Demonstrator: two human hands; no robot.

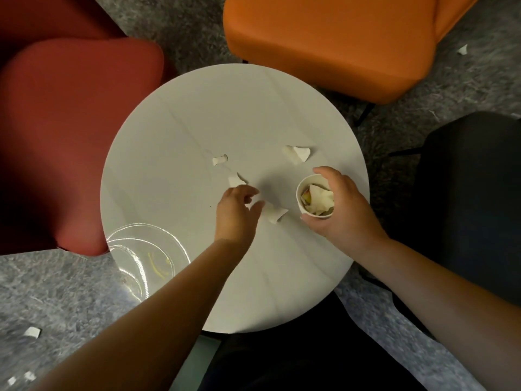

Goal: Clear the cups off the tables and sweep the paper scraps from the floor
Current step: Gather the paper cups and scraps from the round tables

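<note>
Both bare forearms entered from the bottom edge, nearest the camera, over the round white table point(197, 114); dark clothing showed below the table's near rim.

Floor, far left: grey carpet with white paper scraps point(31, 332) near the lower-left corner, two smaller bits further down at the edge. Red chair point(70, 131) stood against the table's left side.

Table, near-left rim: clear plastic lid or dish point(146, 249), overhanging the edge slightly; a yellowish streak showed inside it.

Table centre: small torn scrap point(220, 159), well apart from the hands. Second scrap point(236, 180) lay just beyond the left hand point(235, 214). Left hand was palm down, fingers loosely curled, thumb and fingertips closing toward a crumpled scrap point(275, 213) just to its right; contact could not be confirmed, so whether it was pinching anything could not be told.

Further back, right of centre: larger curled scrap point(297, 153), untouched.

Right side of table: white paper cup point(301, 203) upright near the rim, stuffed with crumpled paper point(318, 200). Right hand point(342, 210) was wrapped round the cup's outer side, fingers over the far rim and thumb at the near side, grasping it.

Beyond the table: orange chair point(324, 38). Right: black chair point(473, 193). One more scrap on the carpet point(462, 49) at upper right.
</note>
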